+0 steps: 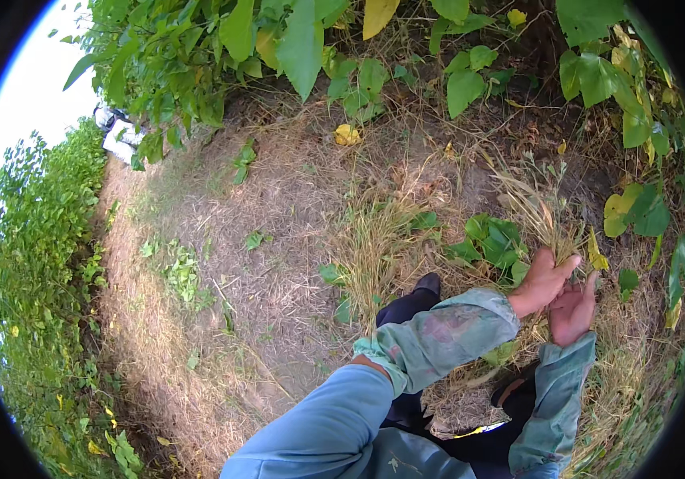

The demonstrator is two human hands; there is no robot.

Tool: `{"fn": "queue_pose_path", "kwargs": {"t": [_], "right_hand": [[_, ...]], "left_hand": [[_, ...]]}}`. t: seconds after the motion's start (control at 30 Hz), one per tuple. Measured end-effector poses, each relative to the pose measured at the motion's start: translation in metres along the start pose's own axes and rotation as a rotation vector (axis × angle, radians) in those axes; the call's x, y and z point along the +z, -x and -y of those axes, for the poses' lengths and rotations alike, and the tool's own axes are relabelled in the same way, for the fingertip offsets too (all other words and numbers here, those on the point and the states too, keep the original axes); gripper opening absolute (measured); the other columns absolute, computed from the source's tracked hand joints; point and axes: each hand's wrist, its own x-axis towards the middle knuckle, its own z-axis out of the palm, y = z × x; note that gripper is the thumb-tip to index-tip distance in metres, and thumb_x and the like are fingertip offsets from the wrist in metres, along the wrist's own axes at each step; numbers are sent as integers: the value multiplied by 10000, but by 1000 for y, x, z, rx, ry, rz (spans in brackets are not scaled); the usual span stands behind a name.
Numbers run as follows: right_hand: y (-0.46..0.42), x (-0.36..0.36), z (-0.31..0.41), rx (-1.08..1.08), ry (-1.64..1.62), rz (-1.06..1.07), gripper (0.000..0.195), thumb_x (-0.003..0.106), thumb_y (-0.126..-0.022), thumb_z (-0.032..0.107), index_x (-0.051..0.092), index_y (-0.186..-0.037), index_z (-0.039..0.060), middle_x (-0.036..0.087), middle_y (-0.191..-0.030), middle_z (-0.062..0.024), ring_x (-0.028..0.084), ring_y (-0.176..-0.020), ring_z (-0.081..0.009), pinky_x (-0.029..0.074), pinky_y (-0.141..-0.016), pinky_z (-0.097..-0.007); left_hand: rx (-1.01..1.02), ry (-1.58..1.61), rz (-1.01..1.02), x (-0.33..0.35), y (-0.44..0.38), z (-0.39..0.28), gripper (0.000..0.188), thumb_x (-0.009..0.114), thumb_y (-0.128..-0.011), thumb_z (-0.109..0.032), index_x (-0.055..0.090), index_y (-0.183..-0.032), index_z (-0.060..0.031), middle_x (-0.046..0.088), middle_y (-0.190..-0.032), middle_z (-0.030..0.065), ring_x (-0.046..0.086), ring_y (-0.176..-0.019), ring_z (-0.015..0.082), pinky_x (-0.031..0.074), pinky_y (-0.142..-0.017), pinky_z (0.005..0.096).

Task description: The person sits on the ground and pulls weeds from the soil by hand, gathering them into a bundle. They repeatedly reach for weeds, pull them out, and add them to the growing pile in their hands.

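My left hand (543, 282) is closed around the stems of a bundle of dry grass (537, 209), whose tops fan out upward and to the left. Just below it, my right hand (573, 308) is turned palm up against the lower stems. Its fingertips are hidden, so its grip on them is unclear. Stained green oversleeves (447, 335) cover both forearms. Beside the left hand grows a low plant with broad green leaves (498, 240). A yellow leaf (596, 251) hangs next to the bundle.
Another tall clump of dry grass (372, 251) stands left of my arms, near my dark shoe (429, 282). Leafy bushes (300, 42) overhang the top. A green hedge (37, 239) lines the left side. A person in pale clothing (119, 135) is far off, partly behind leaves.
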Motion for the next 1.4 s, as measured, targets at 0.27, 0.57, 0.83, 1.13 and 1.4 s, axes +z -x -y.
{"fn": "queue_pose_path", "kwargs": {"t": [0.27, 0.57, 0.83, 1.13, 1.4], "right_hand": [[37, 37, 12, -1101, 1798, 63, 425, 586, -899, 80, 504, -1291, -64, 592, -1171, -216, 582, -1122, -339, 430, -989, -431], [-7, -11, 1, -338, 911, 305, 391, 570, -885, 36, 525, -1268, -29, 620, -1009, -113, 594, -880, -146, 475, -751, -263], [-25, -34, 39, -197, 193, 73, 123, 587, -963, 197, 570, -1012, 86, 544, -772, 11, 432, -528, -59, 352, -459, -198], [-1, -5, -37, -118, 412, 131, 252, 596, -963, 161, 575, -1180, 34, 630, -868, -5, 476, -554, -58, 364, -471, -199], [0, -10, -50, -222, 744, 177, 203, 603, -953, 120, 582, -1135, 33, 603, -750, 16, 422, -468, -41, 330, -412, -204]], "left_hand": [[19, -207, 70, -44, -19, -37, 305, 673, -869, -158, 593, -1084, 43, 646, -1002, 121, 602, -900, 169, 505, -769, 331], [13, -564, 282, -31, -10, -21, 372, 703, -793, -117, 590, -1110, 39, 667, -951, 127, 647, -893, 222, 514, -792, 356], [60, -44, -9, -32, -15, -20, 247, 699, -859, -143, 599, -1025, 10, 607, -843, 39, 572, -765, 113, 490, -682, 277], [312, 156, -173, -5, -9, -16, 160, 613, -966, -177, 580, -1005, -26, 526, -691, -45, 450, -596, 39, 377, -505, 241], [261, 296, -211, -16, -23, -12, 124, 615, -964, -175, 552, -906, -85, 470, -651, -79, 394, -521, 11, 307, -432, 212]]}}
